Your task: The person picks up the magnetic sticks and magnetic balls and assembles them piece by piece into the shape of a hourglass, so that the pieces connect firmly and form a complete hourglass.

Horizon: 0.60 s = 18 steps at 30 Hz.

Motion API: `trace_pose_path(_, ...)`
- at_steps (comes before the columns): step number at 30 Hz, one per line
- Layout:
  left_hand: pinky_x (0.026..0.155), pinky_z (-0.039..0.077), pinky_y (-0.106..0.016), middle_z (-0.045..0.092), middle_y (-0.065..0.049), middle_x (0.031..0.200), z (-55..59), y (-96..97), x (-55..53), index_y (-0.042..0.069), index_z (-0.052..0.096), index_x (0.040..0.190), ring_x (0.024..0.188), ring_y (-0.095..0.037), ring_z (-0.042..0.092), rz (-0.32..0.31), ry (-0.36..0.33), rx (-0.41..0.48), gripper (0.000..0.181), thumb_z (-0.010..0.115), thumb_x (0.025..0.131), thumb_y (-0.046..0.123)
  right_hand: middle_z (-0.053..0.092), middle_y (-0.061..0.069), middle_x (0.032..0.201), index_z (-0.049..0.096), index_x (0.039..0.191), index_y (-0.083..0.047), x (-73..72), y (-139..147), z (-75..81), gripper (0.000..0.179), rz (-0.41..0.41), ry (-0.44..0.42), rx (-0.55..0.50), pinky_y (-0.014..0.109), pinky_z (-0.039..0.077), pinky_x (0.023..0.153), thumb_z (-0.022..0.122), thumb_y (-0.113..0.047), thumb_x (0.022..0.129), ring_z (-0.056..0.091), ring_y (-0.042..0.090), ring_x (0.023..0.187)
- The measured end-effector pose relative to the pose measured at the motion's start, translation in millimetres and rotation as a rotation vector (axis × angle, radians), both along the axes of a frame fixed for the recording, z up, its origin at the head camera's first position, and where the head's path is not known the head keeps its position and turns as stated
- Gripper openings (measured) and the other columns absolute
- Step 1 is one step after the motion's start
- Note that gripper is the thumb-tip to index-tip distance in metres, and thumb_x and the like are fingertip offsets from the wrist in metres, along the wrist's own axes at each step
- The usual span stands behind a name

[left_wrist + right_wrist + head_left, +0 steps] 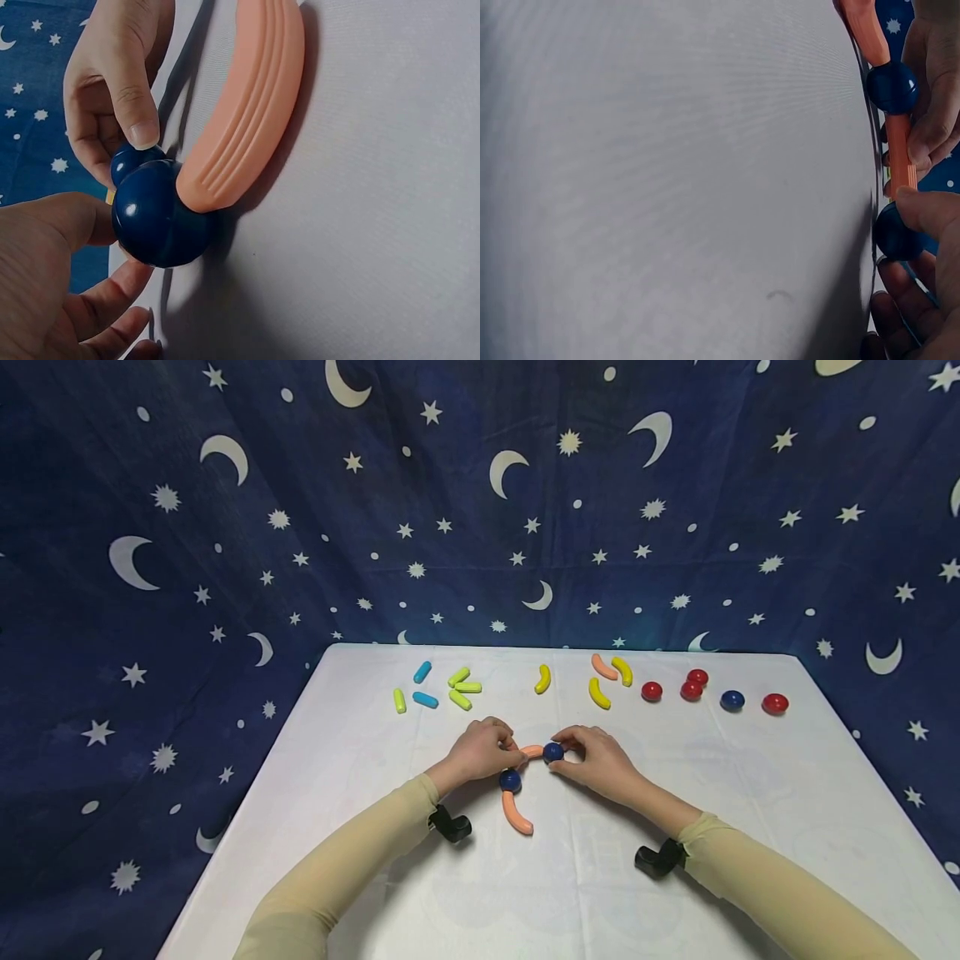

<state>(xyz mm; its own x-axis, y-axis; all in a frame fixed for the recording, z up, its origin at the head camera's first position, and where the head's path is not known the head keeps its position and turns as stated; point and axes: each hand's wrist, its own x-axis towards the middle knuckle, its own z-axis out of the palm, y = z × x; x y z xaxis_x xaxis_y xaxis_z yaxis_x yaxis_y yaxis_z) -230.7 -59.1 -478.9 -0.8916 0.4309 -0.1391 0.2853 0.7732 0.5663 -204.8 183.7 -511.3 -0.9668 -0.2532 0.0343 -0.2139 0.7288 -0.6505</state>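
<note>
In the head view, two blue balls and two orange curved sticks are joined in a chain on the table. My left hand [486,750] pinches the upper orange stick [533,751], which runs between the balls. My right hand [597,761] holds the blue ball [553,752] at that stick's right end between thumb and fingers. The other blue ball [510,780] sits just below my left fingertips, with the lower orange stick [517,815] curving from it toward me. In the right wrist view, the right thumb lies on the nearer ball [898,232]. Left fingers partly cover the upper stick.
Across the back of the white table [585,893] lie several lime sticks [468,687], two blue sticks [425,700], yellow curved sticks [599,693], another orange curved stick [603,667], several red balls [652,692] and a blue ball [732,700]. Behind hangs a starry curtain [465,502].
</note>
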Motion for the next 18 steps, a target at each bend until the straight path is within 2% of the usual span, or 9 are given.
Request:
trace_pose_path(7,0.094,0.045,-0.038,0.062,-0.004,0.129,1.5,0.5,1.3,0.022,0.072,0.075,0.118,-0.029,0.052,-0.009,-0.001,-0.016,0.023,0.074,0.091,0.039,0.069,-0.004,0.111,0.072,0.123,-0.017,-2.6,0,0.3,0.042,0.021,-0.007,-0.007,0.044,0.046,0.093,0.084,-0.035,0.087,0.056,0.02,0.106)
trace_pose_path(13,0.089,0.045,-0.037,0.062,-0.004,0.124,2.0,1.2,1.9,0.024,0.076,0.083,0.113,-0.028,0.052,-0.014,0.002,0.0,0.021,0.075,0.09,0.043,0.069,-0.003,0.122,0.07,0.13,-0.02,-7.4,1,0.9,0.041,0.088,-0.035,-0.052,0.048,0.045,0.1,0.08,-0.031,0.092,0.056,0.022,0.115)
trace_pose_path(18,0.088,0.046,-0.037,0.061,-0.004,0.127,1.7,1.9,2.0,0.025,0.075,0.081,0.113,-0.028,0.052,-0.015,0.002,-0.015,0.022,0.075,0.09,0.045,0.068,-0.004,0.124,0.068,0.134,-0.022,-11.5,-1,1.2,0.041,0.142,-0.051,-0.06,0.047,0.045,0.1,0.077,-0.03,0.094,0.055,0.021,0.116)
